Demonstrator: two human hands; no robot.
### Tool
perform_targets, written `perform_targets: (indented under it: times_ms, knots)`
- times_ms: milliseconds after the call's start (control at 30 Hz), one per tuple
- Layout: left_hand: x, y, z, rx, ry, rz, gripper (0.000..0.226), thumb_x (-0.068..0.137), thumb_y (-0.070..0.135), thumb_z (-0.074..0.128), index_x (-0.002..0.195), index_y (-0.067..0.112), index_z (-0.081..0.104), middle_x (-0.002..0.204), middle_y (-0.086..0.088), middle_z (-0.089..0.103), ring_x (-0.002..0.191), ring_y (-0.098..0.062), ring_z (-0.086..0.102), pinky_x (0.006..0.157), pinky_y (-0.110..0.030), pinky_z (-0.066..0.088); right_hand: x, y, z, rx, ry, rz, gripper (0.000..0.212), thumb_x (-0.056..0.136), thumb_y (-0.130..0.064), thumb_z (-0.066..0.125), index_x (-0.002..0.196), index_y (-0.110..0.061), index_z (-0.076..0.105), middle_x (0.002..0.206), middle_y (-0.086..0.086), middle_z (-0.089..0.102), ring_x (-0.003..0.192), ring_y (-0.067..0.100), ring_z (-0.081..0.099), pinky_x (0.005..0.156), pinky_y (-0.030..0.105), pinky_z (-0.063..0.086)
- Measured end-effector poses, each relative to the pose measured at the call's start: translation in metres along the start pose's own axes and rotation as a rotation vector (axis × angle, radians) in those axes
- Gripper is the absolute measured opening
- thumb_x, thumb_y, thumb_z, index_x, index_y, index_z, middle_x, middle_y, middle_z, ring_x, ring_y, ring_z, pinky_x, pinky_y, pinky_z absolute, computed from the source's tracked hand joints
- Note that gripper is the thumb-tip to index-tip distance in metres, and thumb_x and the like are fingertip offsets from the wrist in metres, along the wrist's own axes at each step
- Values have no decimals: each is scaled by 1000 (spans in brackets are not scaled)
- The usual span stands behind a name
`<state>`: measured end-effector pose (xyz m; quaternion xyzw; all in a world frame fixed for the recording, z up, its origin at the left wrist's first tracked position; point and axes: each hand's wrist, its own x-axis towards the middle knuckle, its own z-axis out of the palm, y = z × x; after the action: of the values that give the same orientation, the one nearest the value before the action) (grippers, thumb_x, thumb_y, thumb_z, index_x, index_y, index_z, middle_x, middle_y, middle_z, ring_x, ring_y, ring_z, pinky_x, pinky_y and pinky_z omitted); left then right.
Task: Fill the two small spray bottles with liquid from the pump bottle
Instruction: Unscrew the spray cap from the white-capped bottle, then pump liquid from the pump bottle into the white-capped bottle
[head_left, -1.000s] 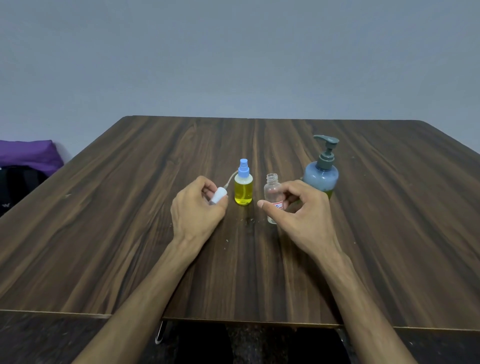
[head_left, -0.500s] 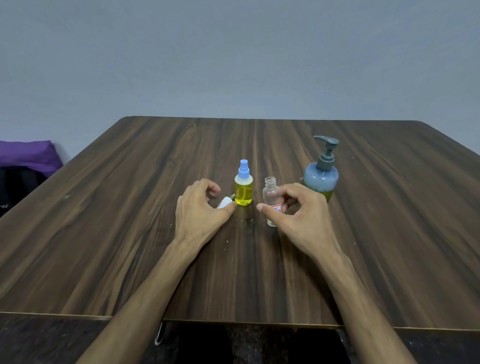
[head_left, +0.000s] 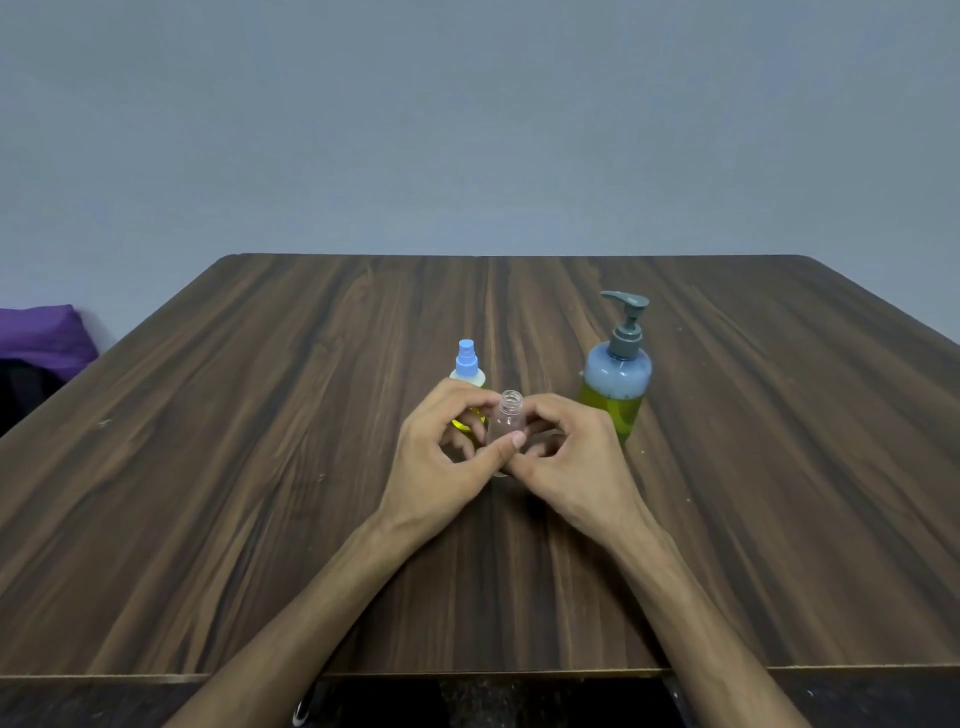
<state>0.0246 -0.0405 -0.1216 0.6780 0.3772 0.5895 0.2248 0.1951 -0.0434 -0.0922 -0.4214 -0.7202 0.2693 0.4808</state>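
Spray bottle number two, the clear uncapped one (head_left: 508, 423), stands upright at the middle of the wooden tabletop (head_left: 260, 467), and we have both hands on it. Our left hand (head_left: 441, 457) curls around it from the left, thumb across its front and fingertips near its shoulder; our right hand (head_left: 566, 467) closes in from the right, fingers bent round its far side. Each grip is a light pinch rather than a full clench, and neither has hold of anything else. The open threaded neck shows above our fingers, and the bottle looks empty.

Just behind our left hand, the first small spray bottle (head_left: 467, 374) stands with its blue sprayer head fitted and yellow liquid inside; we judge that half of the job done. To the right, near but not touching our right hand, the pump bottle (head_left: 618, 389) waits upright, its grey nozzle pointing left, yellow liquid filling its lower part.

We read the step in hand as readying the empty bottle for filling. The next move, as we judge it, calls for bringing the open neck directly beneath the pump's nozzle, one hand steadying the small bottle while the other presses the pump head. The neck is narrow, so alignment matters; a slip would put liquid on the tabletop. We cannot see the second sprayer cap.
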Motion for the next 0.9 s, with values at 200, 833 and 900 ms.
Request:
perform_targets:
  times_ms: [200,833,900]
  knots:
    - [2,-2,-2,20,48,34,32,83,32,86,108,16,75,106,6,69,78,-16,66,61,-23,53,-5,-1,-6,-41,-69,-28,24,79,-19,78,102,-21,78,92,-7,74,79,15,72,64,32,60]
    - [-1,8,2,-7,50,44,28,86,31,81,111,25,70,109,17,70,77,-14,69,71,-22,57,75,2,-44,279,489,231,61,108,-40,48,58,-8,66,53,5,62,61,23,65,63,25,53]
    - [-1,8,2,-10,45,49,28,87,32,81,112,28,69,109,17,70,76,-14,69,71,-22,57,73,-4,-39,328,407,224,59,103,-41,49,55,-8,64,50,7,58,59,29,64,67,33,55]
